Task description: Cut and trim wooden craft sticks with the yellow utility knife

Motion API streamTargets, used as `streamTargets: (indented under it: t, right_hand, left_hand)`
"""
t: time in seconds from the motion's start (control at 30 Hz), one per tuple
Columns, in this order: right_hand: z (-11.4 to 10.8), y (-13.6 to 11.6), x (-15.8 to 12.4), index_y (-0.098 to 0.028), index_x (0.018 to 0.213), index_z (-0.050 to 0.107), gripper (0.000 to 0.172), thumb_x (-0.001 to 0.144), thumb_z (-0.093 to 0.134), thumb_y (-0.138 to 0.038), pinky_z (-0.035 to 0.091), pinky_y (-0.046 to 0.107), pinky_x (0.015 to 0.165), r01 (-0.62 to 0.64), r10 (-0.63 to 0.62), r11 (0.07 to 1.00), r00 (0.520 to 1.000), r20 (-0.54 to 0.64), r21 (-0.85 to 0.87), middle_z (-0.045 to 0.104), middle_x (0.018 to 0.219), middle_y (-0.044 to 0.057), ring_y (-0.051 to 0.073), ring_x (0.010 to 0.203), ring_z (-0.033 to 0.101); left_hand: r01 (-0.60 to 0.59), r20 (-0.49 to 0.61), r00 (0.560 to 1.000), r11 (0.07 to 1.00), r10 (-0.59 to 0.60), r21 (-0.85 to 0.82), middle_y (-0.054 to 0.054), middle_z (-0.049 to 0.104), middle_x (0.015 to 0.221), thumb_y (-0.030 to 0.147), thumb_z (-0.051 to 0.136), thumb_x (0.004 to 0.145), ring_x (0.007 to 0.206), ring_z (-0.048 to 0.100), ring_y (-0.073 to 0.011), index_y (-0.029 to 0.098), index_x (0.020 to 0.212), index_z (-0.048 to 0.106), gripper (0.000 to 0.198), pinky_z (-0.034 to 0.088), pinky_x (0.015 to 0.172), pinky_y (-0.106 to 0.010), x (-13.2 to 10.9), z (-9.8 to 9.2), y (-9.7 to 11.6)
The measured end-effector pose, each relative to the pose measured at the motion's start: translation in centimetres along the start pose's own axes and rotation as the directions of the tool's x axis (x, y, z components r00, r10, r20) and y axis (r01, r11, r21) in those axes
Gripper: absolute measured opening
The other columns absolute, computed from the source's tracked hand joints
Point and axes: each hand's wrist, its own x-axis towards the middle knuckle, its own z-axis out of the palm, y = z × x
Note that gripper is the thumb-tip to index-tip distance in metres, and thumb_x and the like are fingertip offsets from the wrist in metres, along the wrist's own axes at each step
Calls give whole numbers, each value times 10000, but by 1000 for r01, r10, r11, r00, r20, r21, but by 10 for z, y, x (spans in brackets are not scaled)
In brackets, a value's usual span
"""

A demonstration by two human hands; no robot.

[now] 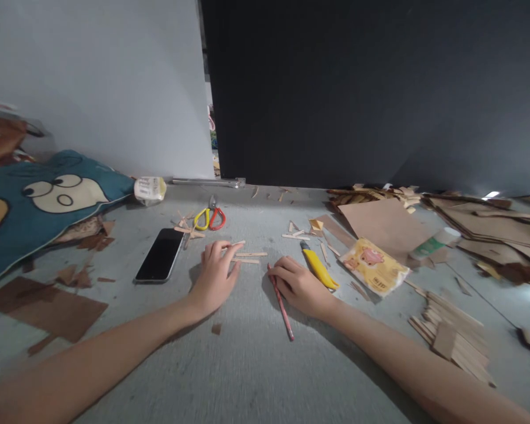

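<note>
My left hand [214, 280] rests on the grey surface with its fingers bent around a short wooden craft stick [237, 243] at the index fingertip. Its thumb lies close to two more craft sticks [252, 254], set nearly parallel and pointing right. My right hand [301, 287] is closed on a red pencil [284, 309], gripped near its upper end and slanting down toward me. Just right of that hand lies a yellow utility knife [320, 269]. Red-and-yellow-handled pliers [210, 217] lie beyond my left hand, beside a small pile of sticks [189, 231].
A black phone [160, 256] and a blue cushion [57, 203] are on the left, with brown cardboard scraps [46, 306]. To the right are a yellow packet [374, 266], cardboard sheets [386, 224] and stacked wooden sticks [459, 335]. A dark panel [357, 94] stands behind.
</note>
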Motion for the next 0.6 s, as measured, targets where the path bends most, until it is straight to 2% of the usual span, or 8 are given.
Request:
streamTargets:
  t: [0.07,0.13,0.27,0.43,0.6]
  right_hand:
    - [0,1,0,-244,1118,696,282,1085,423,-178,597,391,808,2,-2,1000,1000,-7,14,662,999,103,246,921,667]
    - [1,1,0,-229,1116,697,273,1090,430,-180,590,376,816,7,-7,1000,1000,-8,15,660,1000,99,233,925,663]
    - [2,3,0,-214,1109,698,272,1086,431,-164,581,359,823,8,-8,1000,1000,-5,0,663,1002,97,220,930,656]
    - [2,3,0,-206,1100,694,268,1074,433,-147,579,364,822,-6,6,1000,1000,-5,11,668,1005,101,220,921,654]
    - [2,3,0,-209,1098,692,251,1066,454,-136,575,353,812,-6,6,1000,1000,-5,17,668,994,97,220,915,657]
  left_hand:
    - [8,43,999,987,-15,160,-113,617,1222,227,683,941,1181,535,-319,237,1160,717,222,410,1041,-500,1,1,-5]
    - [40,92,994,974,-62,222,-102,631,1153,227,706,943,1139,550,-314,216,1073,714,131,423,994,-482,2,3,-10]
    - [50,145,986,980,-79,191,-69,652,1086,212,667,979,1110,560,-289,224,981,698,34,414,962,-445,4,5,-17]
    - [29,181,982,988,-56,150,-72,652,1098,189,655,979,1099,557,-280,210,903,689,85,421,947,-432,5,6,-20]
    - [-58,201,979,993,36,104,-68,643,1011,171,608,994,1014,561,-261,203,847,628,152,433,904,-413,4,8,-21]
